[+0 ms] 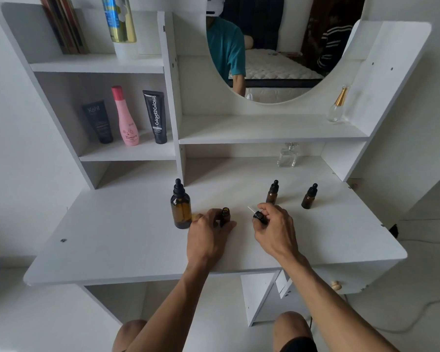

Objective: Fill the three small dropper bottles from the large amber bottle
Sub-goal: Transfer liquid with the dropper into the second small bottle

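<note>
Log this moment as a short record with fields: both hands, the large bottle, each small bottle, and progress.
left hand: grips the open small bottle, which stands on the desk
right hand: holds the removed dropper cap, glass pipette pointing up and left
large amber bottle: upright, capped, just left of the left hand
capped small bottles: two, one behind the right hand, one further right
progress: first small bottle uncapped; large bottle not yet opened
</note>
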{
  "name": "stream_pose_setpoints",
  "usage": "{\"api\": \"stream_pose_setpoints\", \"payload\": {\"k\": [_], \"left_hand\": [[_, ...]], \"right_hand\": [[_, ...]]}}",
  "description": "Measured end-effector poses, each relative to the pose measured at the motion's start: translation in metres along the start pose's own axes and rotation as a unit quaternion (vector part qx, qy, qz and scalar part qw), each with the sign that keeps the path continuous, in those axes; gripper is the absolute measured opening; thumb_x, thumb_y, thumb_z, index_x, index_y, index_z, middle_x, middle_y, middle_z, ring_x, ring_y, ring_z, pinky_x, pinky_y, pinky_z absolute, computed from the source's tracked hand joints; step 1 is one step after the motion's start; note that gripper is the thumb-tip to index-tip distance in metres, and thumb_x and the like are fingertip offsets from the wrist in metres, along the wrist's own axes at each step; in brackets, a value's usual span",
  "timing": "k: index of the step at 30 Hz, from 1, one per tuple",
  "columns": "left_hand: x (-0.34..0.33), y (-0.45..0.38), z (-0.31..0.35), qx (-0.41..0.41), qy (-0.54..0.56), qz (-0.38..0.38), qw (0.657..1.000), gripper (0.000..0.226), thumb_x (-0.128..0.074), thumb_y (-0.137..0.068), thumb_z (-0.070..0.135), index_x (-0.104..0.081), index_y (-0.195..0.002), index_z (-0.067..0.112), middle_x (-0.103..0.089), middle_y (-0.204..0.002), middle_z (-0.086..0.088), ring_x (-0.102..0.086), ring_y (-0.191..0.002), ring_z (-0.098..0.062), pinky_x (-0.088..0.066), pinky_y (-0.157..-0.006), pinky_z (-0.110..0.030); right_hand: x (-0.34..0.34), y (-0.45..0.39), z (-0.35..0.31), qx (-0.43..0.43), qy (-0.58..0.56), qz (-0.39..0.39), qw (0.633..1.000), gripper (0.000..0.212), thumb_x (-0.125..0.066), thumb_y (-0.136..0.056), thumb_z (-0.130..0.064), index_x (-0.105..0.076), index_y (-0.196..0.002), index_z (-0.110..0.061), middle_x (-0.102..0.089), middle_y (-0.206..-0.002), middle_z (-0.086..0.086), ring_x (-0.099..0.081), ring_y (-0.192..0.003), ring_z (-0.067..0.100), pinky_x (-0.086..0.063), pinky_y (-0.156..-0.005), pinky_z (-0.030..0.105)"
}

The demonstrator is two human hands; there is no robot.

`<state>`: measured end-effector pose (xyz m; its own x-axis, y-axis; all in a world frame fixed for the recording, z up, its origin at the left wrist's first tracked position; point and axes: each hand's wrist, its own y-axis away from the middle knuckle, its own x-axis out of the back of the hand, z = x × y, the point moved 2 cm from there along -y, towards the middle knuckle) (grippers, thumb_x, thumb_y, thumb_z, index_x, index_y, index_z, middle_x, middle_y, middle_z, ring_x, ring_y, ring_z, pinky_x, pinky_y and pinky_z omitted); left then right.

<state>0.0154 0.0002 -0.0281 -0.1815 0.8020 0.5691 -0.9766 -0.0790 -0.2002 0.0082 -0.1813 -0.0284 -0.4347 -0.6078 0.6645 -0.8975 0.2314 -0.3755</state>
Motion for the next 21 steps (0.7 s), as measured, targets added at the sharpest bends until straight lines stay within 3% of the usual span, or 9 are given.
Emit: {"api": "stream_pose_setpoints", "payload": {"k": [5, 8, 11, 17, 19, 21], "left_hand": [[0.003, 0.003, 0.003, 0.013, -0.009, -0.007, 1.000, 0.057, -0.080, -0.076, 0.049, -0.065, -0.124, 0.024, -0.068, -0.108, -0.002, -0.062, -0.087, -0.015, -0.052, -0.075, -0.026], [0.006, 0.009, 0.004, 0.031, 0.007, -0.007, 0.999, 0.075, -0.085, -0.071, 0.047, -0.058, -0.134, 0.018, -0.066, -0.123, -0.001, -0.063, -0.102, -0.015, -0.052, -0.084, -0.027], [0.011, 0.022, 0.002, 0.035, 0.010, 0.006, 0.999, 0.075, -0.088, -0.067, 0.047, -0.057, -0.130, 0.019, -0.065, -0.123, 0.002, -0.061, -0.105, -0.015, -0.052, -0.087, -0.029], [0.046, 0.041, -0.003, -0.014, 0.008, 0.172, 0.985, 0.039, -0.080, -0.075, 0.047, -0.056, -0.098, 0.028, -0.061, -0.084, 0.012, -0.058, -0.077, -0.010, -0.044, -0.062, -0.026], [0.056, 0.037, -0.006, -0.013, 0.000, 0.221, 0.975, 0.039, -0.080, -0.077, 0.036, -0.053, -0.102, 0.022, -0.055, -0.086, 0.008, -0.053, -0.079, -0.015, -0.037, -0.063, -0.027], [0.062, 0.028, -0.011, 0.018, 0.002, 0.241, 0.970, 0.053, -0.081, -0.076, 0.032, -0.050, -0.116, 0.017, -0.049, -0.099, 0.002, -0.047, -0.088, -0.017, -0.035, -0.069, -0.026]], "right_hand": [[0.001, 0.001, 0.001, -0.004, -0.003, -0.014, 1.000, 0.036, -0.073, -0.082, -0.013, -0.067, -0.118, -0.010, -0.070, -0.103, 0.008, -0.062, -0.101, 0.029, -0.055, -0.088, 0.044], [0.001, 0.001, 0.002, -0.007, -0.005, -0.019, 1.000, 0.037, -0.073, -0.083, -0.014, -0.067, -0.119, -0.010, -0.070, -0.103, 0.008, -0.062, -0.102, 0.029, -0.054, -0.090, 0.043], [0.001, 0.001, 0.002, -0.013, -0.006, -0.026, 1.000, 0.038, -0.073, -0.084, -0.015, -0.066, -0.121, -0.011, -0.070, -0.105, 0.008, -0.062, -0.104, 0.028, -0.054, -0.090, 0.042], [0.000, 0.000, 0.002, -0.027, -0.004, -0.038, 0.999, 0.040, -0.072, -0.083, -0.017, -0.065, -0.122, -0.013, -0.068, -0.106, 0.007, -0.062, -0.104, 0.027, -0.053, -0.090, 0.040], [0.002, -0.001, 0.000, -0.030, -0.002, -0.044, 0.999, 0.043, -0.073, -0.082, -0.017, -0.063, -0.124, -0.013, -0.066, -0.107, 0.007, -0.062, -0.104, 0.028, -0.052, -0.090, 0.037], [0.004, -0.002, -0.004, -0.023, 0.001, -0.044, 0.999, 0.048, -0.074, -0.082, -0.017, -0.060, -0.127, -0.011, -0.064, -0.114, 0.010, -0.062, -0.106, 0.028, -0.051, -0.092, 0.036]]}}
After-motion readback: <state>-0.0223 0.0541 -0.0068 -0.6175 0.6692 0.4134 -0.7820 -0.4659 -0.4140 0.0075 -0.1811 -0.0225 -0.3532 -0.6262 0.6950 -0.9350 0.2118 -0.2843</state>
